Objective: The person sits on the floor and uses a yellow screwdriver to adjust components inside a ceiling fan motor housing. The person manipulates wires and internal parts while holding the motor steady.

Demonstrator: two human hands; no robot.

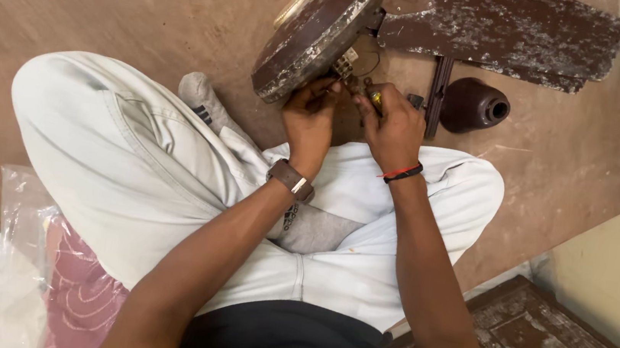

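1. Head camera footage was taken looking down at a person seated cross-legged on a brown floor, in pale trousers and grey socks.
2. A dusty brown ceiling fan motor was seen tilted on edge in front of the knees, with a worn fan blade stretching to the right behind it.
3. The left hand was held against the motor's lower rim, its fingers curled onto the wiring block there; a brown watch was worn on that wrist.
4. The right hand was closed around a yellow-handled tool, whose tip was aimed at the same spot under the motor.
5. A dark brown canopy cup was lying on the floor just right of the hands, beside a downrod.
6. A clear plastic bag was seen at lower left.
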